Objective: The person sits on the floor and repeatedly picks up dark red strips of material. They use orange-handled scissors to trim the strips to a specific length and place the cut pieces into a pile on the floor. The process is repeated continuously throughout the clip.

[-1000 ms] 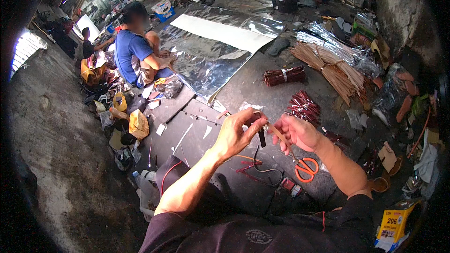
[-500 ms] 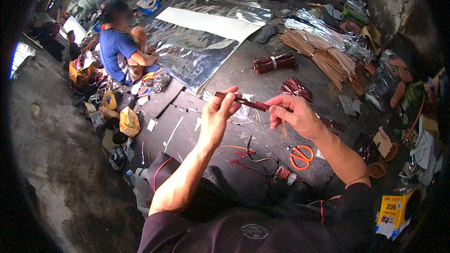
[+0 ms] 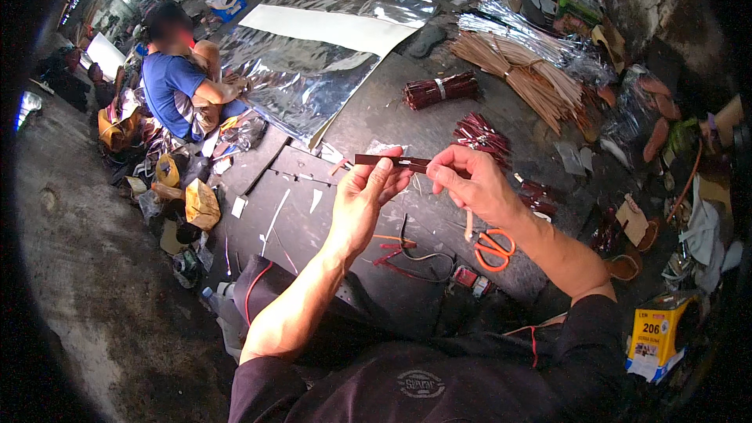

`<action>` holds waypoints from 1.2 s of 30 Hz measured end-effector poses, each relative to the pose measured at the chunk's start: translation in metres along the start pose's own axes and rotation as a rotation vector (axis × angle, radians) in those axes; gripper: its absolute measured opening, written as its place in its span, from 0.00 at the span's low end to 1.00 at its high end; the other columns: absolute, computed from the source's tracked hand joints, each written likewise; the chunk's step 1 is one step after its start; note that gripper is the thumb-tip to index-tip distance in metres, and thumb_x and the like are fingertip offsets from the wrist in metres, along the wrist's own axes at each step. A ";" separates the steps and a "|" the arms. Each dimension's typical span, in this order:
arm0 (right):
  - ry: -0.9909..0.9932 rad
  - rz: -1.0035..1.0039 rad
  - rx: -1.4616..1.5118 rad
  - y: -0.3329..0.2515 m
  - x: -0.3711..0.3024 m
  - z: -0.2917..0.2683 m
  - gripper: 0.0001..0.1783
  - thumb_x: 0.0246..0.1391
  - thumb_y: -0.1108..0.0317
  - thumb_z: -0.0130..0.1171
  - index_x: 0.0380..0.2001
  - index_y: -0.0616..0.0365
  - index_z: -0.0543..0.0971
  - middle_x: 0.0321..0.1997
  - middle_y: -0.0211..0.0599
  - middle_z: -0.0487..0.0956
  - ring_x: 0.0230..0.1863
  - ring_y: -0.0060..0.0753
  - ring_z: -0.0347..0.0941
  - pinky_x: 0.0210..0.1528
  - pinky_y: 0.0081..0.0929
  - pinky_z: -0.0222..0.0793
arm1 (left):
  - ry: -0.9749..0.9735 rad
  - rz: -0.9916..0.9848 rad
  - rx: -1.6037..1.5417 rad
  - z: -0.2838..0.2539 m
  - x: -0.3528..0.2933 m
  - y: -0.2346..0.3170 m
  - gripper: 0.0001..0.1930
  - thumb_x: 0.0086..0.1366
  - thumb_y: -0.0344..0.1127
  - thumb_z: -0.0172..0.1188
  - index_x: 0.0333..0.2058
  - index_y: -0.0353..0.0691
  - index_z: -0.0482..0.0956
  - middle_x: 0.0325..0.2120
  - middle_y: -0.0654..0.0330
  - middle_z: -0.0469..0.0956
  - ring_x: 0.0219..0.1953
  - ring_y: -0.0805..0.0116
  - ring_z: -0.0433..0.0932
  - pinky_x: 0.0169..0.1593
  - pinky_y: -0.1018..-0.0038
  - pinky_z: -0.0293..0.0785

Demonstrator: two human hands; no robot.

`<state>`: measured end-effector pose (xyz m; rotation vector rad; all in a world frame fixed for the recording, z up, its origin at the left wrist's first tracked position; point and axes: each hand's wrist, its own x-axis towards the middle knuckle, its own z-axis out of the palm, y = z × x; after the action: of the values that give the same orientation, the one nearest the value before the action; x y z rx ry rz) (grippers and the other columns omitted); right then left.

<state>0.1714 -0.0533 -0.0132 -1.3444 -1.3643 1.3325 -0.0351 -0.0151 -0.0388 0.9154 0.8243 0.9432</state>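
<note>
My left hand (image 3: 362,197) pinches a dark reddish-brown strip (image 3: 406,162) between thumb and fingers near its left end. At the strip's other end, my right hand (image 3: 479,186) grips it with thumb and forefinger. The strip is held nearly level above the dark work surface, and a small pale mark shows on its middle. Below my right hand lies a pair of orange-handled scissors (image 3: 494,251). Beyond the hands are a tied bundle of dark red strips (image 3: 462,88) and a looser dark red bundle (image 3: 481,138).
A shiny silver sheet (image 3: 294,82) with a white strip (image 3: 329,36) on it lies ahead. Tan strips (image 3: 513,74) are bundled at the far right. A person in blue (image 3: 168,88) sits at the left among scraps. A yellow tin (image 3: 656,335) stands near my right elbow.
My right hand has come closer to my left hand along the strip. The strip, which sloped down to the right, is now closer to level. The whole view has shifted slightly.
</note>
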 end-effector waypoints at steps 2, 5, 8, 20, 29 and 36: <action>0.003 0.006 0.007 -0.001 0.000 0.000 0.12 0.62 0.62 0.58 0.38 0.61 0.81 0.27 0.29 0.80 0.30 0.17 0.73 0.35 0.21 0.68 | -0.016 0.008 0.038 0.002 -0.001 0.000 0.19 0.75 0.41 0.49 0.56 0.34 0.73 0.45 0.54 0.80 0.45 0.68 0.81 0.53 0.73 0.78; 0.024 -0.106 -0.002 0.009 0.003 0.000 0.13 0.61 0.61 0.59 0.37 0.62 0.81 0.26 0.28 0.80 0.27 0.17 0.73 0.31 0.22 0.68 | -0.036 -0.014 0.028 0.005 -0.002 0.000 0.19 0.75 0.41 0.49 0.56 0.32 0.72 0.46 0.52 0.79 0.46 0.67 0.80 0.54 0.72 0.78; 0.043 -0.123 -0.024 0.014 0.004 0.000 0.14 0.61 0.60 0.59 0.36 0.63 0.81 0.24 0.29 0.79 0.26 0.17 0.73 0.30 0.22 0.68 | -0.045 0.008 -0.014 0.009 -0.005 0.000 0.20 0.75 0.41 0.48 0.56 0.31 0.72 0.46 0.51 0.79 0.47 0.67 0.80 0.55 0.71 0.77; 0.071 -0.079 -0.100 0.018 0.005 0.002 0.14 0.60 0.59 0.60 0.36 0.61 0.82 0.23 0.28 0.79 0.25 0.16 0.72 0.28 0.21 0.67 | -0.134 0.013 0.050 0.008 -0.005 -0.003 0.21 0.76 0.42 0.45 0.56 0.29 0.71 0.48 0.49 0.79 0.50 0.65 0.79 0.57 0.70 0.75; 0.101 -0.048 -0.107 0.024 0.005 0.007 0.15 0.59 0.59 0.61 0.36 0.62 0.82 0.23 0.29 0.80 0.24 0.16 0.73 0.27 0.21 0.67 | -0.106 0.062 0.184 0.011 -0.008 -0.003 0.16 0.70 0.32 0.57 0.52 0.31 0.75 0.45 0.52 0.80 0.48 0.67 0.80 0.54 0.71 0.78; 0.099 -0.061 -0.117 0.027 0.004 0.009 0.15 0.58 0.59 0.62 0.35 0.62 0.82 0.23 0.31 0.81 0.24 0.17 0.74 0.27 0.22 0.67 | -0.005 0.116 0.289 0.014 -0.006 -0.012 0.12 0.68 0.30 0.60 0.47 0.31 0.78 0.38 0.55 0.84 0.40 0.71 0.82 0.49 0.74 0.80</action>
<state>0.1667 -0.0533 -0.0418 -1.4161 -1.4221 1.1459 -0.0216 -0.0280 -0.0435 1.2258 0.9262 0.9349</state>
